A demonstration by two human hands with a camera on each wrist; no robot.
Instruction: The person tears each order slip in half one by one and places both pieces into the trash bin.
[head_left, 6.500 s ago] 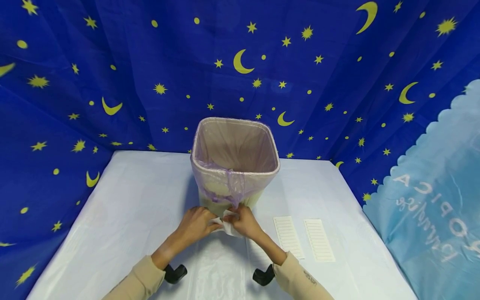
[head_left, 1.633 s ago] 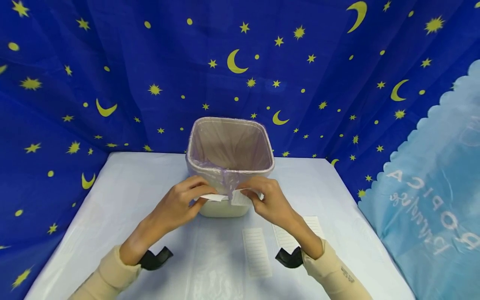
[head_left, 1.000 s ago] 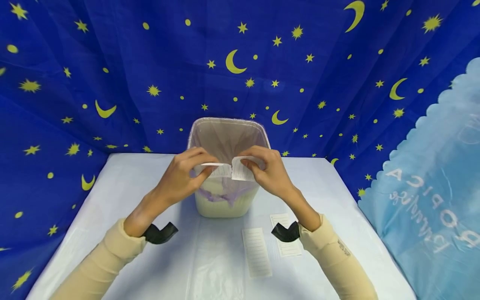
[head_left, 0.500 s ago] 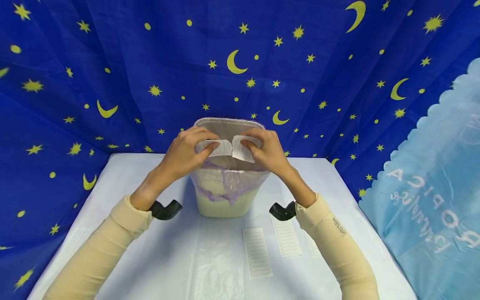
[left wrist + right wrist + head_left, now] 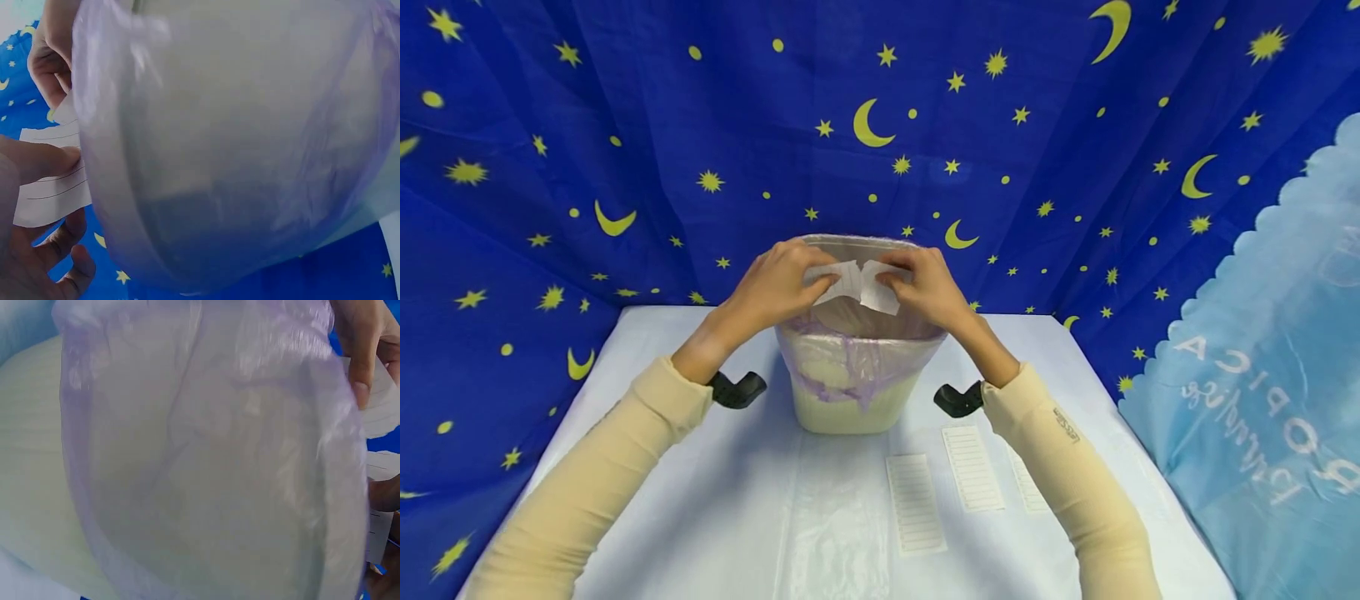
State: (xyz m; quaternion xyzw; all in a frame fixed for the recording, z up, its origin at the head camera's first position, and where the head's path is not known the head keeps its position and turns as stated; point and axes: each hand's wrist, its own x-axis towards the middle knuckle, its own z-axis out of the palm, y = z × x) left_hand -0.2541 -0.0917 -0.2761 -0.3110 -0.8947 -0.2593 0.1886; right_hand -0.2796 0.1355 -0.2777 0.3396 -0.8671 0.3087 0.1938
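Over the mouth of the bin (image 5: 846,400), which is lined with a thin purple bag (image 5: 880,358), both hands pinch white lined paper. My left hand (image 5: 782,283) holds the left piece of paper (image 5: 837,283) between thumb and fingers; in the left wrist view, ruled lines show on this paper (image 5: 53,194) under the thumb. My right hand (image 5: 928,287) pinches the right piece of paper (image 5: 878,290) close beside it. A ragged tear divides the two pieces, with their inner edges near each other. In the wrist views the bagged bin hides part of the paper and fingers.
Three lined paper strips lie on the white table (image 5: 715,517) right of the middle: a near strip (image 5: 916,504), a middle strip (image 5: 972,468) and a right strip (image 5: 1028,483) partly under the right sleeve. Behind the bin hangs a blue star-patterned curtain (image 5: 820,83).
Both hands have moved from low in front of the bin, up and forward over its mouth with the paper. A tear between the pieces has come into clear view.
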